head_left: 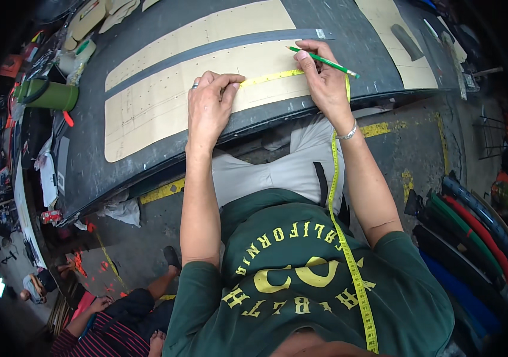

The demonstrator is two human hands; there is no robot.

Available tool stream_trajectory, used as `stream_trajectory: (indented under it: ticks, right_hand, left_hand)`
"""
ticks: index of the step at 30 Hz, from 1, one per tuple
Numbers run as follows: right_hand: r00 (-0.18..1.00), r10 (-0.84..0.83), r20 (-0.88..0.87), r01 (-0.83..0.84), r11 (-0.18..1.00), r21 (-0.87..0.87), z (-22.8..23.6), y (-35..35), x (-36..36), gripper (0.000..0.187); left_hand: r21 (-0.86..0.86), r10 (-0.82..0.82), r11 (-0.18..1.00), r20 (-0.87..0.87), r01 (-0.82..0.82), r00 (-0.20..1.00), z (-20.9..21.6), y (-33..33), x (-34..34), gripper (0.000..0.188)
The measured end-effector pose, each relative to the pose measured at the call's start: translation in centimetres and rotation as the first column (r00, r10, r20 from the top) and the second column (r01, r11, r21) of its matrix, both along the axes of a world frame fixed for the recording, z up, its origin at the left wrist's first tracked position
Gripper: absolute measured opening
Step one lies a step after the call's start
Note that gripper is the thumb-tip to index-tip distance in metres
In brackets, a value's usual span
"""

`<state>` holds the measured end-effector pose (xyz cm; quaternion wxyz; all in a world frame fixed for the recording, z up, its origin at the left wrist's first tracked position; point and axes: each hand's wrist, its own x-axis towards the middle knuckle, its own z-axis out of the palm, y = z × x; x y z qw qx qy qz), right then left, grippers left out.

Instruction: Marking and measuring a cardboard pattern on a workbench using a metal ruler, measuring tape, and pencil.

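My left hand (208, 110) pinches the end of a yellow tape measure (270, 77) against a tan paper pattern sheet (147, 113). The tape runs to my right hand (329, 86), passes it, then hangs down over my shirt. In the right hand a green pencil (332, 63) is held between thumb and fingers, its point toward the upper left; the fingers also sit at the tape. Pencil lines and small dots mark the sheet. Across it, beyond both hands, lies a long grey metal ruler (206, 52).
The dark worktable (93, 128) has its near edge at my waist. Another tan pattern (394, 44) with a curved grey piece (407, 43) lies right. A green cylindrical container (48, 95) stands left. Colored rolls (474, 229) stand lower right; another person (117, 321) is at lower left.
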<state>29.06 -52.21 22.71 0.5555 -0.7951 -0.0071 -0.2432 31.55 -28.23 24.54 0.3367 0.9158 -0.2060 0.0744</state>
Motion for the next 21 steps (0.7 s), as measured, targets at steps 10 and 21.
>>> stream_trajectory:
  ticks: [10, 21]
  right_hand:
    - [0.990, 0.071, 0.125, -0.050, 0.985, -0.167, 0.4, -0.4, -0.4, 0.023]
    - [0.991, 0.132, 0.022, -0.081, 0.723, -0.686, 1.0, 1.2, -1.3, 0.028]
  left_hand:
    - [-0.024, 0.017, 1.000, 0.028, -0.017, 0.999, -0.1, -0.3, -0.4, 0.018]
    - [0.034, 0.041, 0.998, 0.138, -0.046, 0.990, -0.3, -0.2, -0.3, 0.021]
